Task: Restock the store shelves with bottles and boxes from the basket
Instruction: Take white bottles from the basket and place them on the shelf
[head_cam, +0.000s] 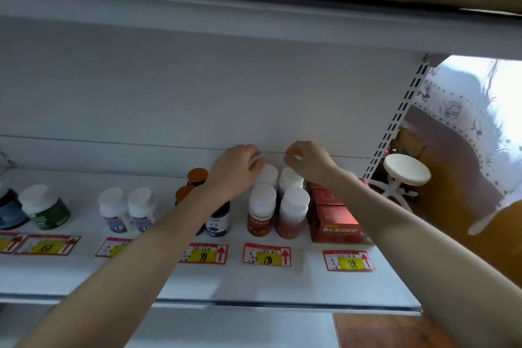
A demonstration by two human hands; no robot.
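Two rows of white-capped bottles with red-orange labels (260, 213) stand on the white shelf (305, 285) above the 198 price tag. My left hand (236, 169) reaches to the back of the left row, its fingers curled over the cap of a rear bottle (255, 160). My right hand (306, 159) hovers over the back of the right row, fingertips pinching the white cap of the rearmost bottle (296, 157). The bodies of those rear bottles are hidden behind the front ones. No basket is in view.
Red boxes (337, 224) stand in a row right of the bottles. Dark bottles with orange caps (197, 176) sit just left of my left forearm; further left are white-capped bottles (127, 209) and jars (45, 207). A white stool (405, 171) stands beyond the shelf's right end.
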